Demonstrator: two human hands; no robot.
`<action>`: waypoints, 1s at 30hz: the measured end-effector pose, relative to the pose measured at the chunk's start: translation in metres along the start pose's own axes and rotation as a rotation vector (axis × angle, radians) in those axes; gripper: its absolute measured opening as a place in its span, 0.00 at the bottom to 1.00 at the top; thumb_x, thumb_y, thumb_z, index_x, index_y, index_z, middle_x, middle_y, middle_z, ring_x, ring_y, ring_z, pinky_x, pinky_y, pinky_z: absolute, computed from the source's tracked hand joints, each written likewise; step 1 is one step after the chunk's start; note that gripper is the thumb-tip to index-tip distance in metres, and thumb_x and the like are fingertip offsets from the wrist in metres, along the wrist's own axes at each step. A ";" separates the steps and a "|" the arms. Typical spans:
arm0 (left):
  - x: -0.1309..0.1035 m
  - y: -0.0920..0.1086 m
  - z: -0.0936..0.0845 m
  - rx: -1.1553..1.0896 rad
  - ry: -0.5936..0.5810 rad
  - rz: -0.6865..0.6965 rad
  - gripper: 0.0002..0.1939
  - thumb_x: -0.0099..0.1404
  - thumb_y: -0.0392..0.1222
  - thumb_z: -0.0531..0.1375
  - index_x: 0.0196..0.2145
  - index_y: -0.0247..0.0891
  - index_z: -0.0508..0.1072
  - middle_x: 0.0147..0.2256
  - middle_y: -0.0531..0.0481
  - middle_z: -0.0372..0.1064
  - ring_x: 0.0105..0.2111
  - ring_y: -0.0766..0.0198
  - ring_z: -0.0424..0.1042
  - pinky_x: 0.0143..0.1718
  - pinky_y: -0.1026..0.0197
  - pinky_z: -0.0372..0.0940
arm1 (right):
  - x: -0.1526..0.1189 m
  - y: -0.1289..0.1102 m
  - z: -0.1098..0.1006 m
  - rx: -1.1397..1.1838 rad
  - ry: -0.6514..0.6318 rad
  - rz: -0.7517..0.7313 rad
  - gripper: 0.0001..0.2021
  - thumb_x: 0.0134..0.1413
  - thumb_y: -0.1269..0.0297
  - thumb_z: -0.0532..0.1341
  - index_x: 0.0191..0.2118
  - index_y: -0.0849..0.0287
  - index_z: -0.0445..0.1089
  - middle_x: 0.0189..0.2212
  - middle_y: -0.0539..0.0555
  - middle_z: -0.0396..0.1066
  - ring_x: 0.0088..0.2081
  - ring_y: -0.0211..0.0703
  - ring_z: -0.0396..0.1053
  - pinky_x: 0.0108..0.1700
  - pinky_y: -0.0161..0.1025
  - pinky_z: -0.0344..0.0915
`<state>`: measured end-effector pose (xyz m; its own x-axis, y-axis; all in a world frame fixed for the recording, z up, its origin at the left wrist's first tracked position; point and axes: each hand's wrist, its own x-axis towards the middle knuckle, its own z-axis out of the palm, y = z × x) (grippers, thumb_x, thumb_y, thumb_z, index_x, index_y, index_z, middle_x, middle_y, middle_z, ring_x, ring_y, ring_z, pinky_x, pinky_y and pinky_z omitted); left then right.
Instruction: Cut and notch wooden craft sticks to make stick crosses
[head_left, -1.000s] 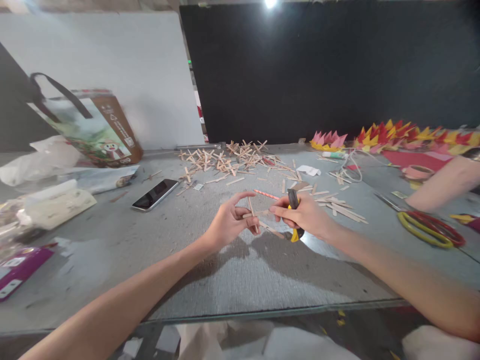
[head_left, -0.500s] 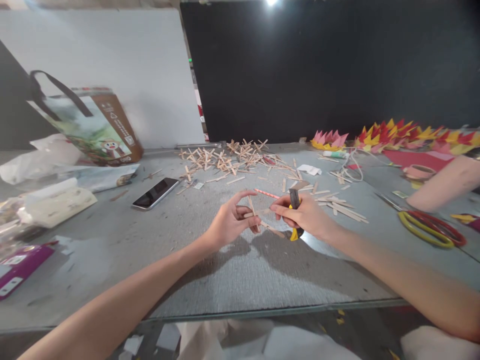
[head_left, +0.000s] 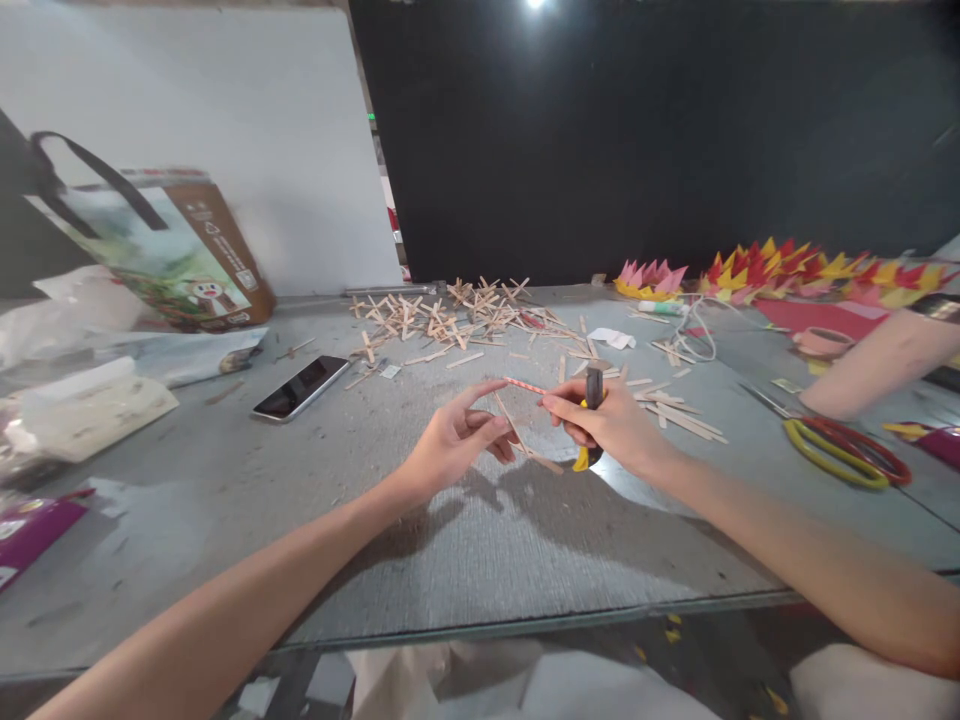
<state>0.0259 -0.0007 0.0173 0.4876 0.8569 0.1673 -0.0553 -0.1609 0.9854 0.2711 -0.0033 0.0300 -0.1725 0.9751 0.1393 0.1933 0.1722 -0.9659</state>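
Observation:
My left hand [head_left: 465, 432] is near the middle of the table, its thumb and fingers curled round thin joined wooden craft sticks [head_left: 517, 428]. One stick slants down toward the right, below my right hand. My right hand [head_left: 611, 425] is closed on a yellow and black utility knife [head_left: 593, 390], held upright in the palm. Its thumb and forefinger meet in front; whether they pinch anything small cannot be made out. A red-and-white striped stick [head_left: 525, 385] shows between the two hands, close to my left forefinger's tip. Its contact with either hand is unclear.
Crossed craft sticks [head_left: 420, 318] are piled at the back, and loose sticks [head_left: 686, 415] lie right of my hands. A phone [head_left: 301, 387] and a printed bag [head_left: 202, 260] are on the left. Scissors [head_left: 840, 450] and folded paper shapes [head_left: 795, 270] are on the right.
A short stick that spanned the gap between both hands no longer shows there. My left thumb and fingers have shifted slightly. The whole view has swung a little to the right.

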 end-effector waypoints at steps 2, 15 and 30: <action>0.000 0.001 0.002 -0.028 0.014 0.001 0.36 0.71 0.52 0.65 0.70 0.36 0.61 0.31 0.49 0.79 0.31 0.59 0.81 0.40 0.52 0.76 | -0.001 -0.002 0.001 0.010 -0.003 0.001 0.17 0.59 0.48 0.71 0.33 0.59 0.78 0.23 0.49 0.69 0.19 0.32 0.57 0.21 0.34 0.52; 0.004 -0.007 0.000 -0.040 0.027 -0.014 0.24 0.70 0.52 0.66 0.55 0.40 0.65 0.33 0.50 0.78 0.32 0.59 0.81 0.40 0.53 0.76 | -0.003 -0.002 0.004 -0.056 -0.010 -0.032 0.20 0.60 0.46 0.69 0.31 0.59 0.76 0.16 0.46 0.63 0.18 0.33 0.57 0.22 0.35 0.52; -0.003 -0.014 0.013 0.140 -0.060 0.031 0.23 0.71 0.46 0.65 0.57 0.43 0.61 0.32 0.51 0.79 0.33 0.61 0.79 0.39 0.58 0.70 | -0.007 -0.001 0.015 -0.351 -0.200 -0.169 0.16 0.63 0.50 0.67 0.37 0.59 0.82 0.24 0.50 0.70 0.25 0.37 0.58 0.27 0.37 0.53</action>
<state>0.0365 -0.0077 0.0027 0.5393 0.8201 0.1912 0.0485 -0.2570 0.9652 0.2577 -0.0125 0.0272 -0.4070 0.8887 0.2111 0.4567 0.3982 -0.7955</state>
